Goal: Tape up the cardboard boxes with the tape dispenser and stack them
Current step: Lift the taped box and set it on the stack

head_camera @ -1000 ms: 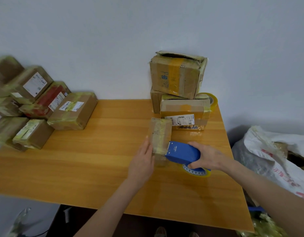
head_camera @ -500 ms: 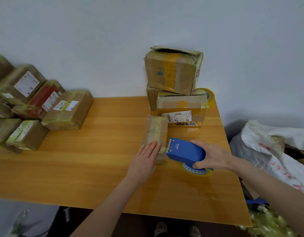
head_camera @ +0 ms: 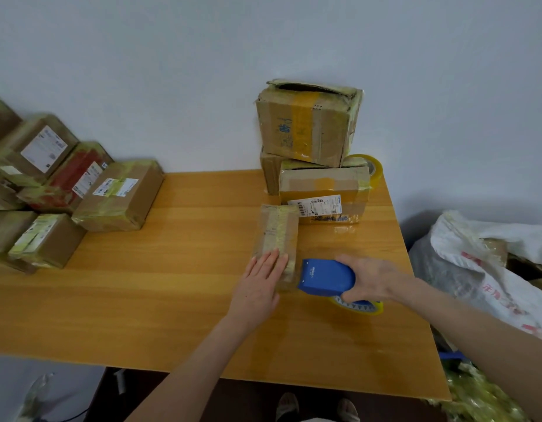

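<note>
Left hand (head_camera: pixel 259 284): fingers straight and together, laid flat on the near end of the box (head_camera: pixel 277 236), pressing its taped top. Right hand (head_camera: pixel 370 278): fingers curled round the rear of the blue dispenser (head_camera: pixel 326 277), gripping it. The dispenser's front edge sits against the box's near right side, as far as I can tell. Yellow tape (head_camera: pixel 359 306) shows under that hand.

Around: a stack (head_camera: pixel 306 126) of larger boxes fills the far right corner of the desk (head_camera: pixel 172 300), just beyond the box, with a spare roll (head_camera: pixel 371 167) behind it. A pile (head_camera: pixel 117 193) of taped boxes crowds the left edge, well apart from my hands. A white sack (head_camera: pixel 492 269) sits off the right edge.

The box lies lengthwise, right of the desk's middle, its near end between my two hands.
</note>
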